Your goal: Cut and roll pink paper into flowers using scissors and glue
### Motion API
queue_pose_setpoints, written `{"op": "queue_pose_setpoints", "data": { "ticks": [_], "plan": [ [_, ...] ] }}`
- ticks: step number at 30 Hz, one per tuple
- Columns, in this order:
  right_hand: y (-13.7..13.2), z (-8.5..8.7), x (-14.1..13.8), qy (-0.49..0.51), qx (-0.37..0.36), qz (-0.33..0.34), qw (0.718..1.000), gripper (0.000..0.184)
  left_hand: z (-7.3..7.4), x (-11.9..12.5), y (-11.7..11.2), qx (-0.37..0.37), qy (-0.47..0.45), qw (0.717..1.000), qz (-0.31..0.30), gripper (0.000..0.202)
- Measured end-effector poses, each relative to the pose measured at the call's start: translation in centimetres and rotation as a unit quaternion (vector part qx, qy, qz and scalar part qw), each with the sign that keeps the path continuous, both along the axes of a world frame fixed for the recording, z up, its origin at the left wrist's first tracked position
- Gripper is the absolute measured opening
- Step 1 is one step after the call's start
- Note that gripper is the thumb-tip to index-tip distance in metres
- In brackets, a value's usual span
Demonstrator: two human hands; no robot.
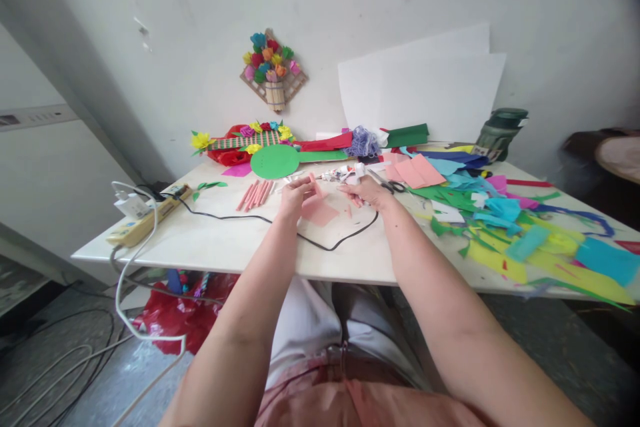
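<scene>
My left hand hovers over the white table with its fingers pinched on a small pink paper piece. My right hand is beside it, fingers curled, its fingertip wrapped in white; what it holds is unclear. More pink paper pieces lie flat under both hands. Several rolled pink paper sticks lie just left of my left hand. Scissors rest right behind my right hand.
A black cable loops across the table front to a power strip at the left corner. Coloured paper scraps cover the right half. A green paper disc, paper flowers and white sheets stand at the wall.
</scene>
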State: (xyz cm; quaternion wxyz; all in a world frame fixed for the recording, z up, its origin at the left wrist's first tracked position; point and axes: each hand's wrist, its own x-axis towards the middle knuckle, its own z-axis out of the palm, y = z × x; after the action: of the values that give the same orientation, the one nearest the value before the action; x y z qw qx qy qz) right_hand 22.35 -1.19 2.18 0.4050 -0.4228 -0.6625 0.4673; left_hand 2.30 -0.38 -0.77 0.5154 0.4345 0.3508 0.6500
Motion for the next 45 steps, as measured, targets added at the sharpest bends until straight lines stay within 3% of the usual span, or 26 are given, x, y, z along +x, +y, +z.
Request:
{"op": "queue_pose_setpoints", "data": {
  "ticks": [14,21,45],
  "plan": [
    [0.37,-0.3,-0.07,0.029,0.018,-0.047,0.998,0.034,-0.24,-0.07,-0.04,0.008,0.025,0.999,-0.028,0.029],
    [-0.04,0.01,-0.09,0.022,0.007,-0.033,0.999,0.035,-0.22,-0.03,-0.09,0.008,0.028,0.999,-0.034,0.03],
    [0.18,-0.41,-0.1,-0.001,-0.008,-0.015,1.0,0.032,-0.01,-0.04,0.12,-0.001,0.004,1.0,0.014,0.032]
  ]
}}
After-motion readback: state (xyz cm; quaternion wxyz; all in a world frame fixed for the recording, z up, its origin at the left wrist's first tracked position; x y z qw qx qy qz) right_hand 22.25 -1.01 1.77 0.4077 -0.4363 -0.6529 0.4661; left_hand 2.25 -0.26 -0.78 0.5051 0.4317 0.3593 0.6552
